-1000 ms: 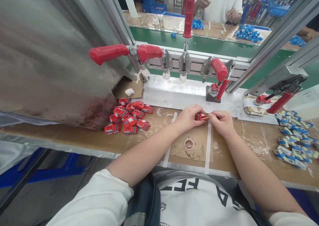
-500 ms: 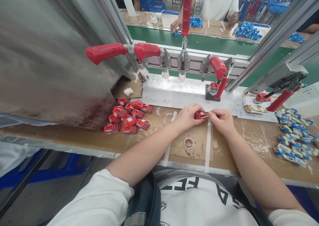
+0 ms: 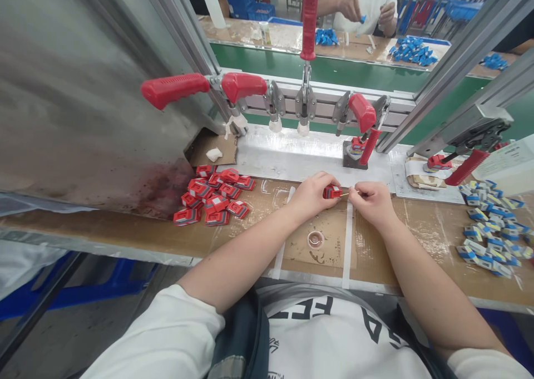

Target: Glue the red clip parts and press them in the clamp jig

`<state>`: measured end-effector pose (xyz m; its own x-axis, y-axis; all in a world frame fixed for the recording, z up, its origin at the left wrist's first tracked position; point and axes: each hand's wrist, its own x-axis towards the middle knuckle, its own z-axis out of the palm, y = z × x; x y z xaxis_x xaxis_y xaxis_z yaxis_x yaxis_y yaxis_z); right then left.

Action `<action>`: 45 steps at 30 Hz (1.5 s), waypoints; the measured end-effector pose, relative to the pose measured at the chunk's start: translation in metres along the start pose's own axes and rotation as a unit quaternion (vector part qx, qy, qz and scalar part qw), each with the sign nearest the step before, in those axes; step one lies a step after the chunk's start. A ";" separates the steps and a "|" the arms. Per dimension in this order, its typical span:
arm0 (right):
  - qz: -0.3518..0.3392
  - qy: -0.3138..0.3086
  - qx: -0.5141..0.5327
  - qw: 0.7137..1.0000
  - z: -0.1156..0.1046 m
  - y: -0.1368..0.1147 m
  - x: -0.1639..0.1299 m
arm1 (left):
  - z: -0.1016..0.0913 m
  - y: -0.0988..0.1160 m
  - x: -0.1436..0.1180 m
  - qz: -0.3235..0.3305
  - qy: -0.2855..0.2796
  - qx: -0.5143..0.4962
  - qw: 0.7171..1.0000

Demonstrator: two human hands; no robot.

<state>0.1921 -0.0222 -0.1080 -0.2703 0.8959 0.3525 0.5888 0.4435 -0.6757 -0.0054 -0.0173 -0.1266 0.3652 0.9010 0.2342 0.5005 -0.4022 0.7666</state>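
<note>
Between the fingers of my left hand (image 3: 316, 194) is a small red and grey plastic part (image 3: 332, 192), held above the cardboard-covered bench. My right hand (image 3: 372, 202) pinches a thin stick (image 3: 345, 194), whose tip points left at the part; whether it touches cannot be made out. Below my hands, a small round cup (image 3: 316, 240) with some liquid stands on a stained cardboard sheet (image 3: 300, 248). A heap of similar red parts (image 3: 217, 196) lies to the left of my left hand.
Red-handled toggle clamps (image 3: 306, 89) line the metal frame behind my hands, one pressing on a dark block (image 3: 354, 156). Another clamp (image 3: 467, 167) stands at right, near a pile of blue, white and yellow parts (image 3: 494, 229). Across the green belt (image 3: 258, 59), a co-worker handles blue pieces.
My hands stay nearly in place, with the stick still at the red part. Across the belt, the co-worker's hand has lifted a blue piece from the bench.
</note>
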 end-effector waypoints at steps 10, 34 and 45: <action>-0.026 0.024 -0.027 0.999 0.002 -0.002 -0.003 | 0.001 -0.001 0.000 0.008 0.002 0.005 1.000; -0.144 -0.240 0.158 0.947 -0.004 -0.024 -0.013 | 0.002 -0.005 0.001 0.008 0.020 -0.029 0.999; -0.110 -0.287 -0.262 0.915 -0.024 -0.052 -0.031 | -0.005 0.006 0.004 -0.060 0.055 -0.242 0.967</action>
<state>0.1881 -0.0741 -0.0684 -0.6928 0.7188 -0.0578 0.7162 0.6763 -0.1724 -0.0055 -0.0154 -0.1183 0.2278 0.9590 0.1687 0.0973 -0.1949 0.9760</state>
